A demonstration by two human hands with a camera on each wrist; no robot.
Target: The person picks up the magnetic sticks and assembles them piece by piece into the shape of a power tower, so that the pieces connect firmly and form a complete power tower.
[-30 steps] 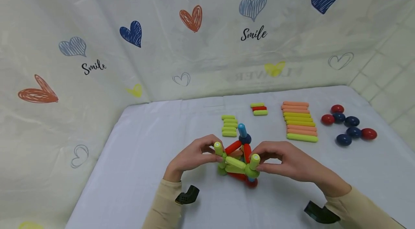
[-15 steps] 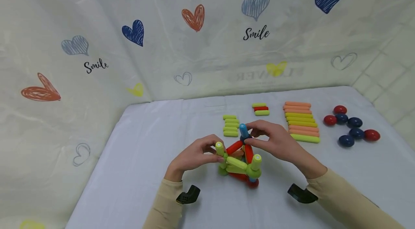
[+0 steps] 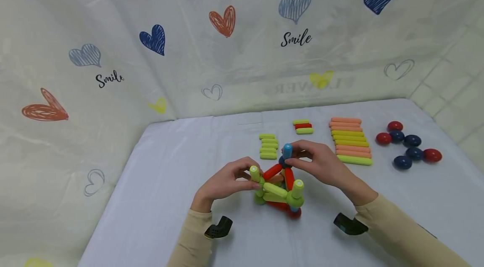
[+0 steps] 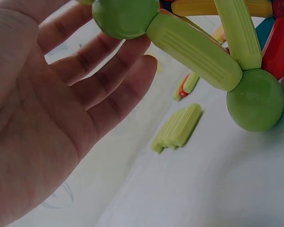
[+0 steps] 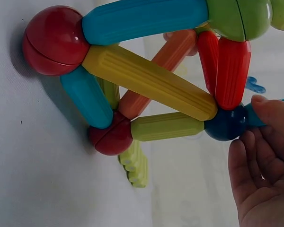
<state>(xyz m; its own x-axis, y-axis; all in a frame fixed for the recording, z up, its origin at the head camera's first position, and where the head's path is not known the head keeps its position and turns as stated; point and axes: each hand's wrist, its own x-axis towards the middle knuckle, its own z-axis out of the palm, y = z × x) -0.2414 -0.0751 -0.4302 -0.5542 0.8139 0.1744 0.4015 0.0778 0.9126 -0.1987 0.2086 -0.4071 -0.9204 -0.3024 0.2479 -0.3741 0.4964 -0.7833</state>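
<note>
A ball-and-stick frame (image 3: 275, 190) is resting on the white-covered table (image 3: 151, 208), its lower red balls (image 5: 54, 40) serving as feet, presumably so that it can bear handling from above. At the frame's upper left corner the person's left hand (image 3: 227, 181) is pinching at the lime ball (image 4: 125, 19) with thumb and forefinger, its other fingers reaching out loosely and slightly parted; this light hold is likely bracing the frame against shifting. At the frame's far upper corner the right hand (image 3: 321, 164) is pinching the blue stick (image 3: 287, 150) between thumb and fingers, just above the dark blue ball (image 5: 227, 125), a low grip that seems suited to steadying the stick upright. Lime posts (image 3: 298, 189) are standing on the frame's left and near corners. Beyond the frame, short lime sticks (image 3: 268, 146) are lying in a row, with a lime-and-red group (image 3: 303, 126) farther back; to its right, long sticks (image 3: 351, 143) are lying side by side, and loose balls (image 3: 414, 154) are sitting farther right, probably sorted for easy picking.
</note>
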